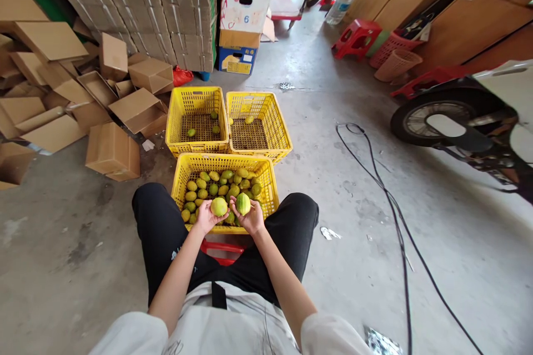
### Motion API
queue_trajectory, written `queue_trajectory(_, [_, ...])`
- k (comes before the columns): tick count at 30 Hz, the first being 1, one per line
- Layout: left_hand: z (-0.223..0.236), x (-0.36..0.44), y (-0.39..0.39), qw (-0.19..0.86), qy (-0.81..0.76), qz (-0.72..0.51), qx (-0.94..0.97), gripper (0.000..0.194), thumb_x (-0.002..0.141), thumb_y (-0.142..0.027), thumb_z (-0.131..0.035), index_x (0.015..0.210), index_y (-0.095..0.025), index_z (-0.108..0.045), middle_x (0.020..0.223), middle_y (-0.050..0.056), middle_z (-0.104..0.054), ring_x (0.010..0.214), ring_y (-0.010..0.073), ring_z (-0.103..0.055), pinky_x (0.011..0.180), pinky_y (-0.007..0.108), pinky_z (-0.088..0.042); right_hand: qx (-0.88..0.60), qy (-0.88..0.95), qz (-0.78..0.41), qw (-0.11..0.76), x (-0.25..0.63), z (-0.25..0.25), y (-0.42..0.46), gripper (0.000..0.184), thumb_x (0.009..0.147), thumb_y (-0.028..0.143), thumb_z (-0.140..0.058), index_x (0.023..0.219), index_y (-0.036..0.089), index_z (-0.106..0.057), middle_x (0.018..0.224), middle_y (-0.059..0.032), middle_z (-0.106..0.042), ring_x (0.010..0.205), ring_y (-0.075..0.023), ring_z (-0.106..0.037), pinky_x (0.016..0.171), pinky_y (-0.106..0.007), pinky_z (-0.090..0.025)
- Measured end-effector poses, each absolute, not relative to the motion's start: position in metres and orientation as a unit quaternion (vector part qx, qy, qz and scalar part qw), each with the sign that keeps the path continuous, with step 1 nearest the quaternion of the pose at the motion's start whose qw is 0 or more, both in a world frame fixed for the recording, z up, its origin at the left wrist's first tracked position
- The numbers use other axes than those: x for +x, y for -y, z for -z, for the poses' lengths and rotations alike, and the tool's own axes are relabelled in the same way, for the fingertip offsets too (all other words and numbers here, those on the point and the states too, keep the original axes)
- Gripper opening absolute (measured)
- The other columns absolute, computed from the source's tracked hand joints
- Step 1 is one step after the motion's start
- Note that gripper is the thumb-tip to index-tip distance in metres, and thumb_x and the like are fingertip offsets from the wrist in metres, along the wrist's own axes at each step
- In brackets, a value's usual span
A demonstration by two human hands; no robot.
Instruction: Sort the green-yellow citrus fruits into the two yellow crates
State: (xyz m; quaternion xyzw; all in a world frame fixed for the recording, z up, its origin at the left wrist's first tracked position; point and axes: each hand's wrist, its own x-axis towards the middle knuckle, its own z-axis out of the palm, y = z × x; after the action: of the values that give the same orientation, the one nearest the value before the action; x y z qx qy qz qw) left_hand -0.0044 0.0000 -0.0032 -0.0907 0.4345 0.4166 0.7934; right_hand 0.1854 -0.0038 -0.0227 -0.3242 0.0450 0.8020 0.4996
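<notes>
My left hand [204,218] cradles a yellow-green lemon [219,207], palm up with the fingers around its underside. Beside it, my right hand [253,221] holds a second, greener lemon [243,204] with a yellow patch. Both hands are over the near edge of a yellow plastic crate [270,177] between my knees. Many green and yellow lemons [190,196] lie inside this crate, some hidden below my hands. Behind it stand two more yellow crates: the left crate [196,94] contains a few green lemons, and the right crate [278,130] a couple of yellow ones.
Cardboard boxes [112,150] are heaped at left, before stacked flattened cartons [166,11]. A black cable [391,199] trails across the floor at right. Beyond it are a motorbike wheel [428,116] and a red stool [357,37]. Red plastic [225,247] shows between my legs.
</notes>
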Motion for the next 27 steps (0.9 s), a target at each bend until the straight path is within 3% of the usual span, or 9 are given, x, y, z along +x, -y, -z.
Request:
queue_trajectory(3, [0.007, -0.003, -0.001, 0.791, -0.428, -0.428, -0.092, 0.038, 0.098, -0.026, -0.046, 0.129, -0.010, -0.062, 0.100, 0.017, -0.080, 0.106, 0.0339, -0.078, 0.099, 0.059, -0.061, -0.330, -0.030, -0.797, 0.505, 0.185, 0.025, 0.004, 0.023, 0.087, 0.033, -0.063, 0.104, 0.019, -0.069, 0.092, -0.0103, -0.079, 0.093, -0.0283, -0.077, 0.077, -0.043, -0.067])
queue_trajectory(7, [0.011, -0.001, -0.002, 0.793, -0.437, -0.415, -0.090, 0.032, 0.101, -0.028, -0.051, 0.123, -0.009, -0.063, 0.093, 0.016, -0.079, 0.105, 0.0339, -0.078, 0.102, 0.057, -0.060, -0.329, -0.058, -0.809, 0.483, 0.187, 0.024, 0.005, 0.020, 0.091, 0.037, -0.064, 0.096, 0.019, -0.067, 0.082, -0.0075, -0.076, 0.066, -0.0185, -0.069, 0.054, -0.027, -0.059])
queue_trajectory(10, [0.014, 0.000, -0.001, 0.786, -0.445, -0.421, -0.084, 0.023, 0.099, -0.026, -0.058, 0.118, -0.014, -0.064, 0.089, 0.011, -0.077, 0.099, 0.0308, -0.079, 0.099, 0.053, -0.062, -0.327, -0.074, -0.805, 0.489, 0.188, 0.018, 0.005, 0.021, 0.092, 0.037, -0.063, 0.100, 0.018, -0.068, 0.084, -0.0073, -0.076, 0.065, -0.0166, -0.068, 0.052, -0.024, -0.056])
queue_trajectory(13, [0.016, 0.000, 0.000, 0.765, -0.455, -0.450, -0.071, 0.013, 0.095, -0.018, -0.062, 0.108, -0.018, -0.064, 0.089, 0.007, -0.076, 0.095, 0.0266, -0.080, 0.096, 0.047, -0.064, -0.334, -0.080, -0.795, 0.500, 0.186, 0.013, 0.005, 0.025, 0.091, 0.036, -0.062, 0.106, 0.017, -0.068, 0.088, -0.0092, -0.077, 0.072, -0.0201, -0.072, 0.057, -0.028, -0.060])
queue_trajectory(16, [0.016, 0.000, 0.000, 0.756, -0.458, -0.463, -0.065, 0.008, 0.093, -0.016, -0.064, 0.101, -0.018, -0.064, 0.092, 0.008, -0.076, 0.097, 0.0267, -0.079, 0.094, 0.045, -0.065, -0.337, -0.094, -0.787, 0.508, 0.182, 0.012, 0.004, 0.027, 0.084, 0.033, -0.060, 0.106, 0.018, -0.068, 0.095, -0.0121, -0.078, 0.093, -0.0291, -0.076, 0.074, -0.044, -0.067])
queue_trajectory(19, [0.015, 0.000, 0.000, 0.754, -0.458, -0.468, -0.055, 0.009, 0.091, -0.016, -0.066, 0.100, -0.016, -0.065, 0.098, 0.012, -0.077, 0.101, 0.0281, -0.078, 0.094, 0.045, -0.064, -0.330, -0.095, -0.787, 0.512, 0.181, 0.014, 0.004, 0.031, 0.076, 0.028, -0.061, 0.106, 0.020, -0.067, 0.102, -0.0138, -0.078, 0.111, -0.0345, -0.074, 0.091, -0.057, -0.065])
queue_trajectory(23, [0.015, 0.000, 0.000, 0.752, -0.462, -0.466, -0.055, 0.013, 0.087, -0.016, -0.071, 0.099, -0.016, -0.066, 0.096, 0.012, -0.077, 0.103, 0.0297, -0.077, 0.095, 0.047, -0.064, -0.331, -0.069, -0.792, 0.509, 0.181, 0.015, 0.004, 0.027, 0.076, 0.026, -0.065, 0.103, 0.020, -0.066, 0.103, -0.0132, -0.078, 0.118, -0.0354, -0.072, 0.095, -0.059, -0.064])
queue_trajectory(27, [0.017, 0.001, 0.001, 0.757, -0.461, -0.460, -0.043, 0.010, 0.089, -0.016, -0.068, 0.098, -0.014, -0.066, 0.093, 0.012, -0.076, 0.098, 0.0287, -0.078, 0.093, 0.046, -0.064, -0.352, -0.060, -0.797, 0.486, 0.181, 0.013, 0.006, 0.015, 0.082, 0.026, -0.069, 0.096, 0.020, -0.066, 0.090, -0.0096, -0.076, 0.104, -0.0313, -0.076, 0.090, -0.054, -0.067])
